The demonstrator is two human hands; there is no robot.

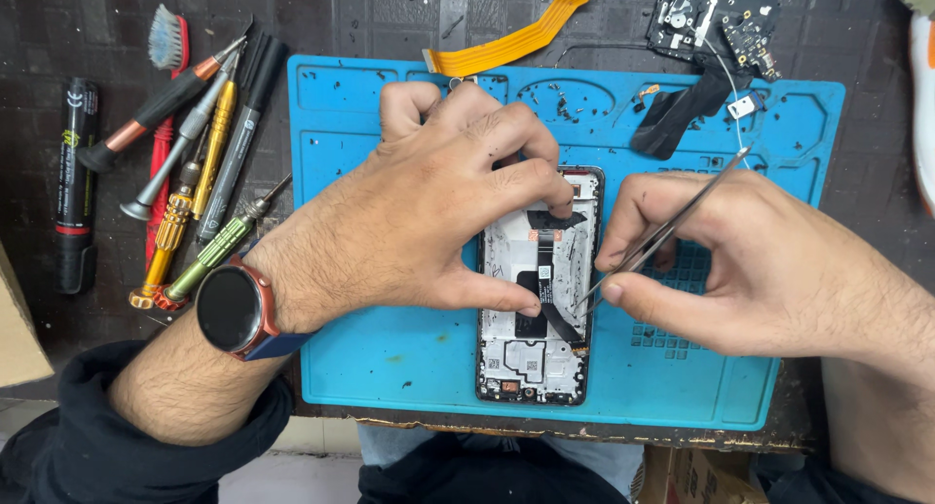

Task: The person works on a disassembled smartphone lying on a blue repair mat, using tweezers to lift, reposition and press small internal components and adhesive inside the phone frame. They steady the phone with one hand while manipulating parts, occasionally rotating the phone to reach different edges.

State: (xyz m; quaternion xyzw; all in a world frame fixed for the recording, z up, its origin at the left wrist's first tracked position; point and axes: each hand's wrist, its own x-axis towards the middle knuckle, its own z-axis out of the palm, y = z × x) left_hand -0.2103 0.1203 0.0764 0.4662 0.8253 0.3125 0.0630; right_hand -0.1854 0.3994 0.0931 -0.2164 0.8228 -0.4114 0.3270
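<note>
An opened phone (534, 353) lies back-up on a blue repair mat (390, 353), its inner frame and a black flex strip (547, 290) exposed. My left hand (429, 212) presses down on the phone, thumb on its left edge and fingertips near its top. A round watch sits on that wrist. My right hand (750, 261) pinches thin metal tweezers (672, 229), whose tip rests at the phone's right side by the black flex strip.
Several screwdrivers (200, 163), a red-handled brush (168, 46) and a black cylinder (75, 187) lie left of the mat. An orange flex cable (516, 38) and a black circuit board (716, 22) lie at the top. Tiny screws dot the mat's upper trays.
</note>
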